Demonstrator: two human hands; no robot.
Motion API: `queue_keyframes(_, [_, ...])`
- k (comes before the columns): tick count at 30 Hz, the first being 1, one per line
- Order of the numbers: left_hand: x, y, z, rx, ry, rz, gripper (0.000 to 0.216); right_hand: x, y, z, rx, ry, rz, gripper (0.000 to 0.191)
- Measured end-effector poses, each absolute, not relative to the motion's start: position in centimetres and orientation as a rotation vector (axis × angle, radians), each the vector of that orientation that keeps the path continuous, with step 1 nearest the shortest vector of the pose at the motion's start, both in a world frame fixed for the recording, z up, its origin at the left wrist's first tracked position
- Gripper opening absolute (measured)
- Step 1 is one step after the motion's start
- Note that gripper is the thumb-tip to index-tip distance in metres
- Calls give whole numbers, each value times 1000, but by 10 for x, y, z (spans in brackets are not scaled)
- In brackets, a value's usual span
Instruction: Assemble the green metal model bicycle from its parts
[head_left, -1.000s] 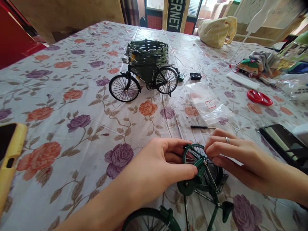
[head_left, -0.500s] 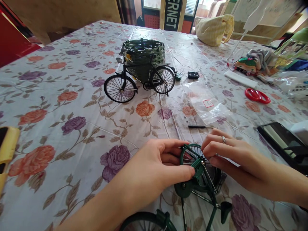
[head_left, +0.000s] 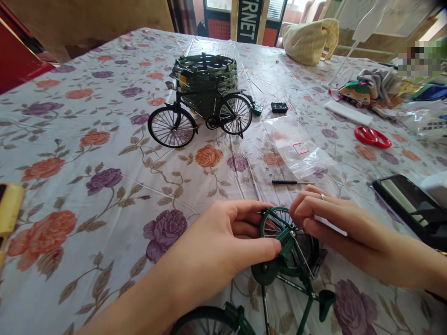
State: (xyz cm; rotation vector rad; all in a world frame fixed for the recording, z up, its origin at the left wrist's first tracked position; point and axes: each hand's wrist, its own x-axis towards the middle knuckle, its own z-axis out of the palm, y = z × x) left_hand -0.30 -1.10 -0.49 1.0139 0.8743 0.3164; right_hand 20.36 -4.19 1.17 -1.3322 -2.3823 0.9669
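Note:
A green model bicycle (head_left: 287, 279) lies tipped over in front of me, with its rear wheel (head_left: 275, 222) away from me and its front wheel partly cut off at the bottom edge. My left hand (head_left: 240, 232) grips it at the rear, thumb on the green chain guard and fingers behind the wheel rim. Close to the rear hub, the fingertips of my right hand (head_left: 324, 223) are pinched together. Whatever they hold, if anything, is too small or hidden to make out. Just beyond the right hand lies a small black screwdriver (head_left: 284, 182).
A black model bicycle (head_left: 200, 111) stands upright before a dark green woven basket (head_left: 209, 70). A clear plastic bag (head_left: 303, 156), red-handled scissors (head_left: 372, 137), a phone (head_left: 412, 209) and a small black block (head_left: 279, 108) lie to the right. A yellow object (head_left: 10, 209) is at the left edge.
My right fingertips have shifted slightly up and away from the hub, so more of it shows. My left hand keeps its hold on the green bicycle. The whole view has shifted slightly.

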Motion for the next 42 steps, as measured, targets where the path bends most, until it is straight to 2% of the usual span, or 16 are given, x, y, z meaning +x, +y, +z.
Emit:
queue_keyframes(4, [-1, -10, 0, 1011, 904, 300, 54, 204, -39, 9, -1309, -2271, 1031, 13])
queue_keyframes(19, [-17, 0, 9, 1048, 902, 82, 58, 211, -28, -9, -1439, -2144, 602, 13])
queue_keyframes(34, [-20, 1, 13, 1066, 850, 87, 50, 208, -24, -11, -1341, -2341, 562, 13])
queue_keyframes(42, [-19, 0, 14, 1062, 844, 87, 48, 201, -34, 2, -1345, -2307, 658, 9])
